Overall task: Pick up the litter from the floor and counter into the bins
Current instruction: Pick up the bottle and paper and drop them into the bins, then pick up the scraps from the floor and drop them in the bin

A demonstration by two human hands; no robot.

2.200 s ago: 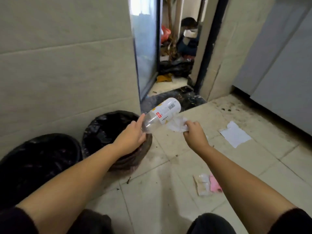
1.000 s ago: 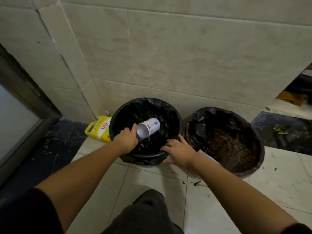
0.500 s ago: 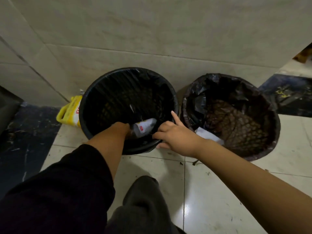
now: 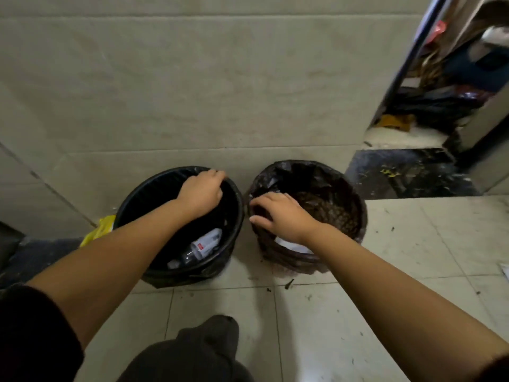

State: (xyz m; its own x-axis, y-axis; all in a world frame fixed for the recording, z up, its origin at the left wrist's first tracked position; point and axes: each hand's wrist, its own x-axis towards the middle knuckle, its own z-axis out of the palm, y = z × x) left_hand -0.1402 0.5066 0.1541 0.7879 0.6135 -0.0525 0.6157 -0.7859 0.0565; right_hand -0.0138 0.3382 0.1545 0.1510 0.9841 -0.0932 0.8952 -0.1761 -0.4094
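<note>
So my left hand is over the black bin on the left, fingers curled into a loose fist with nothing in them, and the plastic bottle is lying on its side down at the bottom of that bin. My right hand is spread out, fingers relaxed, over the near rim of the brown-lined bin right next to it, with a bit of white paper showing inside just under my wrist. Both bins sit against the tiled wall, almost touching each other, and there's a yellow jug peeking out behind the black one.
</note>
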